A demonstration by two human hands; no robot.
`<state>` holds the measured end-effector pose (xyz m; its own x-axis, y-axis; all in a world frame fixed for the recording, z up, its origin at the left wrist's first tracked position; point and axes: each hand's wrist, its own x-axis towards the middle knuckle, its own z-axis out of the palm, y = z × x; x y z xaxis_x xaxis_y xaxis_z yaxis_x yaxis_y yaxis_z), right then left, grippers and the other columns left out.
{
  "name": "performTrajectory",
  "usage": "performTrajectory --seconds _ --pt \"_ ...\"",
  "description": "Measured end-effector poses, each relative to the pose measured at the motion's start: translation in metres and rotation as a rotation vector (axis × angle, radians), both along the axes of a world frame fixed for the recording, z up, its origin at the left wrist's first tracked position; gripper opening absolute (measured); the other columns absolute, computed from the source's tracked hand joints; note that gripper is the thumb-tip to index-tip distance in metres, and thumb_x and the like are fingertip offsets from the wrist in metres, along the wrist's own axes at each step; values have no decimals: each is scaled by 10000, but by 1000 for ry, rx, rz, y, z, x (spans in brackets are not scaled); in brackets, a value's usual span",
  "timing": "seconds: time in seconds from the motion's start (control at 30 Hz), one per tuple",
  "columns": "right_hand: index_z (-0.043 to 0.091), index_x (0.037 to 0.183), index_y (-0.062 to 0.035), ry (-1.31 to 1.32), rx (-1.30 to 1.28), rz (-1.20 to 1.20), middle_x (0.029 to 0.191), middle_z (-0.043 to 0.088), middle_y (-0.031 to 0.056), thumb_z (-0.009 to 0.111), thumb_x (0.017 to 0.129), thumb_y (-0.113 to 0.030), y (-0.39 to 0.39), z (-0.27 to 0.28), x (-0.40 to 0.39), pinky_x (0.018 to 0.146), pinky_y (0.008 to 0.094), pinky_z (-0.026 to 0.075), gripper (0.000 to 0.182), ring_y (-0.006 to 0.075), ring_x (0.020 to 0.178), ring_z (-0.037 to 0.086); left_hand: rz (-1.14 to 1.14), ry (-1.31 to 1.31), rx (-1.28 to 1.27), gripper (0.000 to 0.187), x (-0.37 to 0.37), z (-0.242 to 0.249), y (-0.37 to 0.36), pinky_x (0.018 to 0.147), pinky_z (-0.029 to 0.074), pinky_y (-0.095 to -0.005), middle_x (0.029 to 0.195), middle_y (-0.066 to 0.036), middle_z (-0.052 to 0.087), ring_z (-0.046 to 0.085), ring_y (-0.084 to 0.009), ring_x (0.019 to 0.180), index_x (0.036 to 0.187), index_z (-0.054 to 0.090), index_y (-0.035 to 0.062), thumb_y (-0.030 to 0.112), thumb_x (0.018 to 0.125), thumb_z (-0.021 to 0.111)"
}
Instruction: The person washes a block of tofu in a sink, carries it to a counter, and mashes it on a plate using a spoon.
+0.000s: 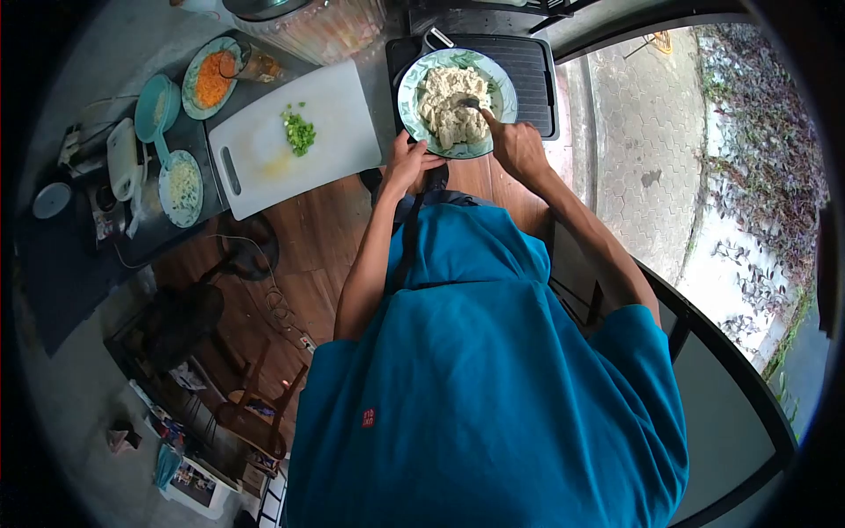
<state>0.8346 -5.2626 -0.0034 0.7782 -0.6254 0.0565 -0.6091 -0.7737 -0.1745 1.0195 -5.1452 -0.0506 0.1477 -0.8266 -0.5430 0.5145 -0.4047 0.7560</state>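
Note:
A patterned green-and-white bowl (504, 89) holds a pale, lumpy mash (453, 84) and sits at the front of a black ridged griddle (533, 92). My left hand (410, 165) grips its near-left rim, with the fingers at the edge. At the right side of the bowl my right hand (519, 151) is closed around the handle of a spoon (469, 103). The spoon's tip rests in the mash, so its full shape is partly hidden. Left of the bowl lies a white cutting board (339, 114) with chopped green onion (299, 132) on it.
Left of the board are a plate of shredded orange food (212, 81), a glass (260, 65), a teal strainer (155, 106) and a plate of pale chopped bits (183, 188). A large clear container (330, 31) stands behind the board. A pan handle (433, 37) sticks out behind the bowl.

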Motion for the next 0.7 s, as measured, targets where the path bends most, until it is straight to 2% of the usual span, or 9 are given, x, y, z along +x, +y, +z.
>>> performTrajectory --seconds 0.07,0.13,0.2,0.23,0.33,0.43,0.53,0.6,0.7 --pt "551 1221 -105 -72 77 -38 512 550 156 467 840 -95 -11 8 -3 484 419 467 390 308 417 542 12 -8 26 307 -1 -1 0 850 531 -405 1119 -236 536 613 -349 949 1248 323 -16 56 950 343" --pt "530 1248 -113 -32 137 -69 515 561 160 451 860 -102 -1 31 -2 485 416 466 395 292 416 548 7 17 -11 321 1 -7 2 847 531 -407 1122 -237 533 615 -347 943 1261 313 -20 63 953 347" --pt "526 1255 -114 167 125 -55 535 575 165 460 840 -99 9 36 -5 483 406 467 421 279 416 554 12 11 1 323 1 -4 3 843 533 -405 1120 -236 535 616 -344 941 1264 316 -17 66 954 349" --pt "532 1250 -114 146 62 -30 525 571 160 472 814 -100 18 6 -13 476 397 466 440 273 416 558 6 4 3 324 0 -1 1 839 535 -403 1117 -234 536 618 -340 939 1268 318 -15 68 956 350" --pt "554 1220 -97 65 109 -37 573 577 194 498 790 -79 17 9 -8 500 404 474 434 310 466 573 8 8 7 317 -1 -2 1 832 539 -398 1115 -229 538 621 -333 933 1262 331 -11 71 957 352" --pt "601 1142 -61 -106 291 -205 682 599 226 489 833 -62 15 44 -6 513 412 476 329 351 556 604 -21 4 -10 311 2 -7 1 835 536 -394 1113 -221 543 623 -330 929 1253 342 -9 71 954 360" --pt "591 1156 -66 -119 382 -300 730 604 246 481 850 -65 8 62 -12 544 423 486 325 362 615 621 -48 -7 -32 309 7 -9 3 837 534 -391 1107 -215 553 624 -322 934 1247 347 -10 77 951 371" --pt "581 1170 -80 -101 338 -222 736 608 247 470 875 -104 -11 55 -19 567 443 489 316 376 648 624 -71 -18 -48 308 13 -2 -1 836 533 -388 1101 -212 559 625 -317 937 1243 351 -10 81 949 377" --pt "578 1177 -91 -74 262 -154 702 604 245 449 889 -113 -46 35 -13 524 418 487 316 355 605 626 -239 -88 68 338 35 8 -11 808 546 -370 1119 -218 558 635 -315 915 1267 336 -13 86 948 387"
